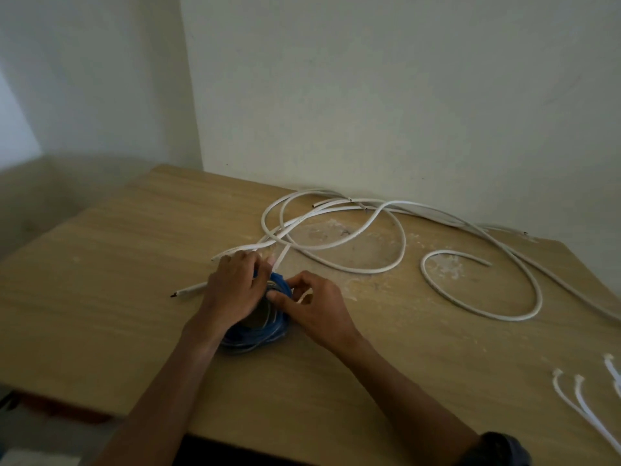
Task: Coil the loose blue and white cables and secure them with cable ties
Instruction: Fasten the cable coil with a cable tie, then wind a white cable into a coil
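Your left hand [235,285] curls over the far-left rim of the blue cable coil [258,341], flat on the table [134,280], your right hand [317,306] pinches its far edge, and what looks like a cable tie [281,257] points away from you between them.

A coil of cable [255,338] lies on the counter [134,264] towards the front, between the hands. The left hand [232,287] grips its far left rim, and the right hand [316,307] pinches its right rim. Loose cables [356,271] sprawl behind and to the right, reaching the wall [403,95]. Cable ties [581,401] lie at the front right.
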The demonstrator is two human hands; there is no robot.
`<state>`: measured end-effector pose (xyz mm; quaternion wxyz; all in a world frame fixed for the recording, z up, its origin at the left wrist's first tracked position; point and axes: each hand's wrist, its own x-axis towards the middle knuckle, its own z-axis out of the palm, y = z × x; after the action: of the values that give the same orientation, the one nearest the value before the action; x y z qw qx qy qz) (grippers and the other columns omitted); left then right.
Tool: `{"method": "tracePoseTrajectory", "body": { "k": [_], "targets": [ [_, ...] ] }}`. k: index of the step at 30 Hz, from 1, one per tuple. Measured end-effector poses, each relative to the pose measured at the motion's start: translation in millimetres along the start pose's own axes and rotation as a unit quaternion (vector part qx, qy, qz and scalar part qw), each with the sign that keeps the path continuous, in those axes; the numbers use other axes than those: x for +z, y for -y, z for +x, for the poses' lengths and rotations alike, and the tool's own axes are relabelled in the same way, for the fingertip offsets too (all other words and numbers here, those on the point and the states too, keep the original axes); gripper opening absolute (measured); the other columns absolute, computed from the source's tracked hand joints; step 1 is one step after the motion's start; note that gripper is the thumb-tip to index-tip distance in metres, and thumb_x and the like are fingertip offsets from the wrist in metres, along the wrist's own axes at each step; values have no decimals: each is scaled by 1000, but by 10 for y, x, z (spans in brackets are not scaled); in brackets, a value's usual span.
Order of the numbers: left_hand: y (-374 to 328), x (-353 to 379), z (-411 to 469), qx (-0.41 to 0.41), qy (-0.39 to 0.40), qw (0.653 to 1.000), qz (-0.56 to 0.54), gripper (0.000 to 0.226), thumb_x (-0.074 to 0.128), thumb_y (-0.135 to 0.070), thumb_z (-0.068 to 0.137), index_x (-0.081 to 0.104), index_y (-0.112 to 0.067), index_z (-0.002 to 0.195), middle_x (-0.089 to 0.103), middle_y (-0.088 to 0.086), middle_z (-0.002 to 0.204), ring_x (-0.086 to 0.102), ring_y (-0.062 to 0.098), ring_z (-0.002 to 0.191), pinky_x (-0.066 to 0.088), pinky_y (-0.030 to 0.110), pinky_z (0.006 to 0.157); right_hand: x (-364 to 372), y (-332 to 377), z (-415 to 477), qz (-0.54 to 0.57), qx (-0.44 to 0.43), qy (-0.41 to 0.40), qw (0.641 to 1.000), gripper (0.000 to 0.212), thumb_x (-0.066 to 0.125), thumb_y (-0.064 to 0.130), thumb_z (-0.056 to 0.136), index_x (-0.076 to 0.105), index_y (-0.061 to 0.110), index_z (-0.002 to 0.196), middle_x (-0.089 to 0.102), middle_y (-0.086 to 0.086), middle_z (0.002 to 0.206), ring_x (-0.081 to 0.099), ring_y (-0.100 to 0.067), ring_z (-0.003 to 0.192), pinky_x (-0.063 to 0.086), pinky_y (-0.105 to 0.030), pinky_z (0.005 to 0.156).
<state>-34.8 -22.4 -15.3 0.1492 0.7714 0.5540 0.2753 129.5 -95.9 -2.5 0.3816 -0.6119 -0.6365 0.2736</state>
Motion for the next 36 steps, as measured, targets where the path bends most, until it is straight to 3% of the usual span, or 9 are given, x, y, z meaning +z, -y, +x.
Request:
{"method": "tracePoseTrajectory", "body": {
  "k": [7, 11, 14, 17, 21, 24, 29, 32, 36],
  "targets": [
    [-3, -33, -54, 38, 38, 999, -1, 36, 33, -44, 105, 57, -21, 92, 53, 0, 99, 49, 25, 103, 43, 44, 87, 82, -111, -45, -33, -3, -15, 999, 50, 63, 63, 88, 64, 21, 116, 62, 6, 106, 63, -11, 88, 59, -34, 74],
    [-60, -117, -34, 34, -1, 999, 9, 57, 23, -64, 98, 61, -21, 98, 52, -6, 100, 48, 17, 99, 44, 44, 85, -94, -111, 6, 41, 0, -49, 998, 37, 51, 55, 100, 67, 22, 97, 68, 5, 91, 67, -9, 71, 56, -27, 60],
    [-186, -240, 42, 43, 1, 999, 15, 41, 31, -60, 101, 53, -27, 92, 50, -7, 99, 50, 19, 99, 44, 45, 85, -296, -203, 123, 60, 19, -76, 995, 19, 55, 41, 102, 63, 27, 92, 66, 6, 90, 66, -11, 68, 58, -29, 57],
    [-380, -317, 216, 94, -16, 995, 28, 33, 42, -55, 99, 57, -25, 96, 55, -5, 103, 51, 19, 101, 47, 44, 83, -486, -400, 297, 16, 34, -139, 990, 13, 62, 36, 99, 66, 24, 104, 67, 10, 92, 69, -14, 77, 61, -46, 70],
    [-646, -314, 497, 143, -9, 989, 32, 27, 53, -49, 97, 62, -24, 99, 57, -4, 106, 52, 18, 103, 48, 42, 83, -733, -572, 515, -130, -40, -197, 971, 48, 67, 20, 96, 51, 22, 141, 65, 3, 97, 64, -16, 82, 51, -34, 67],
    [-807, -184, 702, 171, 57, 983, 19, 30, 64, -44, 94, 62, -19, 111, 58, 0, 114, 56, 21, 111, 50, 40, 89, -858, -661, 736, -285, -43, -140, 947, 70, 70, 16, 93, 36, 24, 154, 63, -9, 120, 65, -29, 96, 53, -41, 73],
    [-1013, 177, 1078, 142, 226, 952, 151, 72, 73, -54, 85, 53, -13, 142, 47, 9, 145, 48, 29, 132, 44, 40, 104, -1054, -637, 931, -335, -44, -187, 923, 30, 66, 29, 96, 64, 23, 125, 68, -5, 119, 63, -29, 110, 45, -34, 72],
    [-988, 223, 1237, 139, 189, 963, 135, 33, 63, -39, 96, 69, -15, 118, 65, 9, 125, 62, 29, 116, 51, 41, 92, -1303, -477, 973, -277, -79, -268, 919, 22, 68, 28, 94, 70, 24, 116, 69, -2, 109, 66, -28, 99, 47, -34, 69],
    [-944, 66, 1344, 131, 80, 986, 66, 28, 56, -39, 99, 71, -16, 97, 74, 8, 95, 69, 30, 89, 55, 41, 74, -1755, -285, 1017, -212, -105, -358, 903, 21, 69, 26, 94, 70, 28, 115, 70, 3, 105, 68, -22, 91, 49, -32, 68]
  ]
}}
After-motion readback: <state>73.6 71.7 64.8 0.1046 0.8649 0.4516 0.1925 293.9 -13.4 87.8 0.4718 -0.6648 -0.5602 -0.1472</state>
